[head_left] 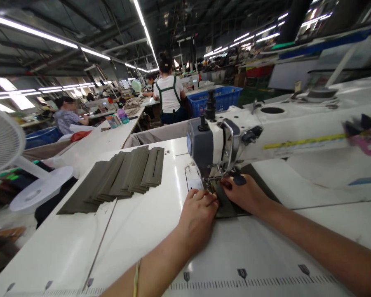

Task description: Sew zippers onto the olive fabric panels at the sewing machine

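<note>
A dark olive fabric piece [226, 206] lies flat under the head of a white and grey sewing machine [202, 144]. My left hand [200, 212] is at its left edge, fingers bent and closed on the cloth just in front of the presser foot. On the other side my right hand [245, 194] has thumb and forefinger pinched on the fabric close to the needle area. The needle and the fingertips are partly hidden by the machine parts. Another dark fabric panel [259, 181] extends beneath and behind my right wrist.
Overlapping stacks of olive fabric pieces [123, 173] lie on the white table [148, 247] to the left. A white fan [40, 185] stands at far left. Pink-handled snips [369, 138] rest against the machine arm. Beyond are a blue basket [231, 95] and co-workers at other tables.
</note>
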`<state>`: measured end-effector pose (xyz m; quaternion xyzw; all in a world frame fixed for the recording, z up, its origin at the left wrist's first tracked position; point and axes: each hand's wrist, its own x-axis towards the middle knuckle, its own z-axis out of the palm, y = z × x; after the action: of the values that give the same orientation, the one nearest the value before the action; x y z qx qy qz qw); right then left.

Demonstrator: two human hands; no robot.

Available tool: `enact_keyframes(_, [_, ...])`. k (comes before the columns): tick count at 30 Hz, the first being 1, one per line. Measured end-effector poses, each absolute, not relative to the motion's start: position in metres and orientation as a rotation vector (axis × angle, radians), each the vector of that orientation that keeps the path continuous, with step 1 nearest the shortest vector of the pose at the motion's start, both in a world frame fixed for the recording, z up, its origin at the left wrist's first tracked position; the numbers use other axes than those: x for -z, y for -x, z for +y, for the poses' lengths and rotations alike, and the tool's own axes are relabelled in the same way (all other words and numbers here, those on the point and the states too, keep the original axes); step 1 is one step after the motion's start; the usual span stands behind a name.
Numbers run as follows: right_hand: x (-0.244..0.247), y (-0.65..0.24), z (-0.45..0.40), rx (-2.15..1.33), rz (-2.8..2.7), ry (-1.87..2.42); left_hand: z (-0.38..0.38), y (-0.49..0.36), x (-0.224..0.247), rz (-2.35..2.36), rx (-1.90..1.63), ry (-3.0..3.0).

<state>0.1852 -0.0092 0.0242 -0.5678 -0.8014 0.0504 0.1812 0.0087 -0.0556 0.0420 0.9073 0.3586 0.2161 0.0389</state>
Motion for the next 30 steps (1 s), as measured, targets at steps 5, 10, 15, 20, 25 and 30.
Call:
enact_keyframes(5, [-0.019,-0.182,0.001,-0.095,-2.207,1.758,-0.054,-0.010,-0.042,1.072,-0.638,-2.808])
enact_keyframes(10, [-0.012,-0.181,0.004,-0.042,-2.167,1.749,-0.055,-0.010,-0.038,1.074,-0.660,-2.789])
enact_keyframes(15, [-0.020,-0.186,-0.041,0.010,-2.269,1.364,-0.059,-0.001,-0.032,1.061,-0.764,-2.664])
enact_keyframes(20, [-0.017,-0.194,-0.080,0.100,-2.323,0.891,-0.066,0.008,-0.029,1.096,-0.968,-2.621])
enact_keyframes(25, [-0.017,-0.192,-0.081,0.148,-2.275,0.887,-0.067,0.003,-0.032,0.988,-0.878,-2.955])
enact_keyframes(30, [-0.019,-0.188,-0.076,0.138,-2.263,0.900,-0.063,0.000,-0.031,0.992,-0.820,-3.079])
